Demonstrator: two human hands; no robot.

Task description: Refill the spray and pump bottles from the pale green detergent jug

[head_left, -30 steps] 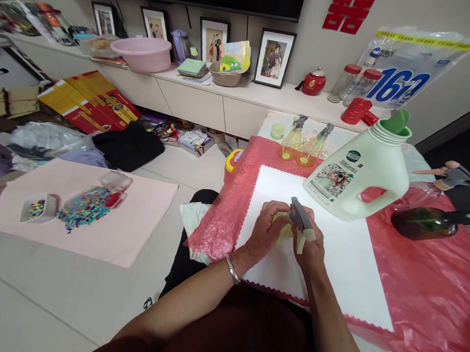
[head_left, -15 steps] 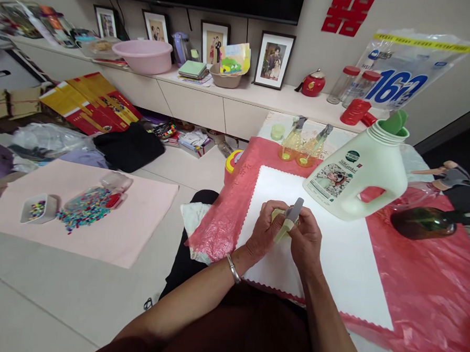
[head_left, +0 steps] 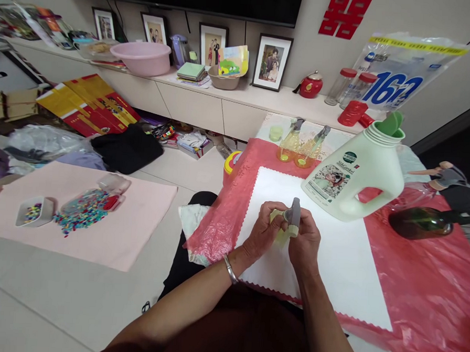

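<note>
Your table is covered by a red sheet, and a white mat with a scalloped edge lies on top of it, right in front of you. A pale green jug stands tilted on the mat's far right corner, its open mouth up and to the right. To its right a dark bottle lies on its side on the red sheet. Two spray bottles with yellow liquid stand side by side at the far edge of the sheet, behind the mat.

Both your forearms reach forward from the bottom of the view and meet over the near left part of the mat. Your left hand, a bangle on its wrist, is curled around a small yellow-green bottle, fingers wrapped over its left side, so most of it is hidden. Your right hand is closed on the grey sprayer at the bottle's top, thumb and fingers pinching it just below the head, which points straight up. The two hands touch each other, knuckles up, wrists low over the mat. The bottle sits between them, near the mat; whether it rests on it, you cannot tell.
</note>
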